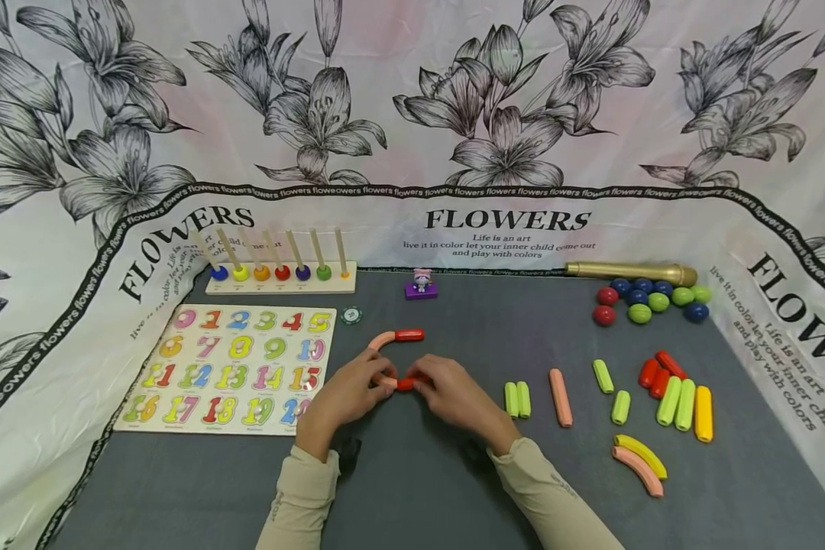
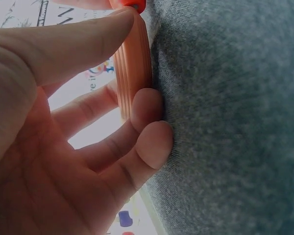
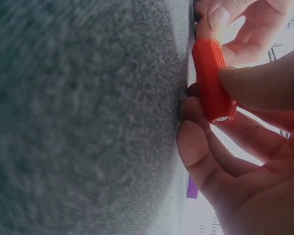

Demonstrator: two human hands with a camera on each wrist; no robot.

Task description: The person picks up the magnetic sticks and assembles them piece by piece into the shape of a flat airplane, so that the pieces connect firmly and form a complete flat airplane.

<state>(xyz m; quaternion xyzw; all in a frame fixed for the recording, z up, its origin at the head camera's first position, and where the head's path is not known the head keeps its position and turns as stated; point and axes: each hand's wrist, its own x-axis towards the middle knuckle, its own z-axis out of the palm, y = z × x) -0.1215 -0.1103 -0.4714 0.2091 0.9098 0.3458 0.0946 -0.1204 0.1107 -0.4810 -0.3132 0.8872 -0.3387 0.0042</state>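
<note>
My left hand [image 1: 346,388] pinches a ribbed salmon-coloured rod [image 2: 134,61] between thumb and fingers, low over the grey table. A short red rod [image 3: 211,78] is pinched by my right hand [image 1: 456,391], its thumb on one side and fingers on the other. The two rods meet end to end between the hands. In the right wrist view a small shiny metal disc shows in the red rod's free end. Just beyond the hands lies a curved salmon rod [image 1: 381,341] with another red rod [image 1: 409,334] at its end.
Number board [image 1: 227,370] at left, peg stand [image 1: 282,279] behind it. A poker chip [image 1: 351,315] and purple-based figurine [image 1: 422,286] sit further back. To the right are green rods [image 1: 518,399], a straight salmon rod [image 1: 560,397], curved rods [image 1: 638,470], coloured balls [image 1: 649,299] and a gold microphone [image 1: 632,272].
</note>
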